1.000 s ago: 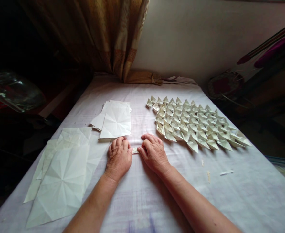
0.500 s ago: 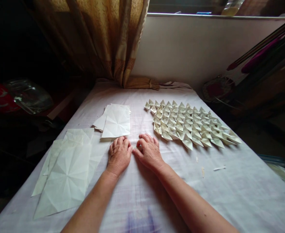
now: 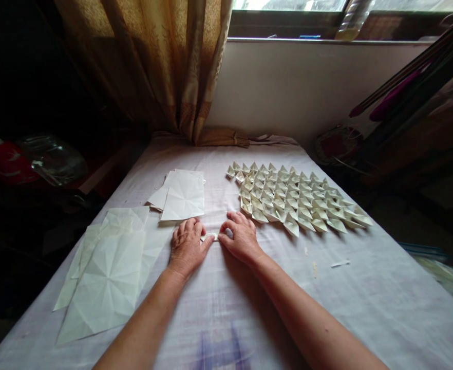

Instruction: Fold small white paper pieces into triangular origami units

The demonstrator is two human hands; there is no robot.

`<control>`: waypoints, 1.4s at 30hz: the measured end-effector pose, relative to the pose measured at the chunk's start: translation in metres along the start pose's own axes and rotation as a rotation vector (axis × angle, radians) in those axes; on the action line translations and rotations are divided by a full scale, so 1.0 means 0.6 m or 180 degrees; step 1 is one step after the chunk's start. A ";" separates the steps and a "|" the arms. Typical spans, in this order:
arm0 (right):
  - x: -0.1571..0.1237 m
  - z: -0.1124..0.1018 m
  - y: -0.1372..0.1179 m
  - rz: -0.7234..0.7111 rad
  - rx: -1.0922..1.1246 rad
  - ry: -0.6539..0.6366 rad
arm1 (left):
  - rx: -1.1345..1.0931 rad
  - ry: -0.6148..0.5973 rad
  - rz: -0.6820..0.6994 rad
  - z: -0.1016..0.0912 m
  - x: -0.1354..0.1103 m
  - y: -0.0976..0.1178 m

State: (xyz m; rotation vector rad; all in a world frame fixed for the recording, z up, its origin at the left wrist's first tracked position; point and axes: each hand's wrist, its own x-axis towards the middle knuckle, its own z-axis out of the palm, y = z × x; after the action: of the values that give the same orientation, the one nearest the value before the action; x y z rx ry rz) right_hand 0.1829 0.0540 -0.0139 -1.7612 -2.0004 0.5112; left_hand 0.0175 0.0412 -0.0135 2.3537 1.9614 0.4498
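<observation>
Between my two hands, low on the cloth, lies a small folded piece of paper point(image 3: 210, 237). My left hand point(image 3: 188, 244) holds its left end, thumb on top and fingers curled behind. At its right end, my right hand point(image 3: 240, 235) pinches it between thumb and forefinger. Much of the folded paper is hidden under the fingers. Just beyond my left hand is a stack of creased white paper sheets point(image 3: 183, 198). Farther right stand several rows of small folded paper boats point(image 3: 296, 198), set close together.
Larger creased sheets point(image 3: 107, 280) overlap on the left of the cloth-covered table point(image 3: 284, 318). A small white stick point(image 3: 340, 263) and paper scraps lie to the right. A gold curtain point(image 3: 165, 67) hangs at the back, beside a window sill.
My hands have drawn slightly apart, so more of the folded paper shows between them. The view has tilted up a little, with more of the window in it.
</observation>
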 end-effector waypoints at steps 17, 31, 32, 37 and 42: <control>-0.019 0.017 -0.006 -0.0173 -0.0191 0.0144 | -0.0197 -0.0390 -0.0061 -0.010 0.007 0.007; -0.017 0.018 -0.017 -0.0054 -0.0172 0.0210 | -0.0340 -0.0347 0.0022 -0.010 0.005 -0.005; -0.018 0.019 -0.015 -0.0089 -0.0157 0.0227 | -0.0340 -0.0333 0.0034 -0.009 0.005 -0.005; -0.019 0.023 -0.012 -0.0129 -0.0168 0.0225 | -0.0334 -0.0281 0.0023 -0.007 0.005 -0.005; -0.023 0.019 -0.008 -0.0189 -0.0158 0.0225 | -0.0314 -0.0188 0.0040 -0.004 0.002 -0.008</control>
State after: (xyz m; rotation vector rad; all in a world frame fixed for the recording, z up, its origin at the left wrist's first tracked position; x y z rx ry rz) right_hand 0.1744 0.0399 -0.0220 -1.7184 -2.0259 0.3782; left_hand 0.0126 0.0432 -0.0121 2.2937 1.8556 0.4612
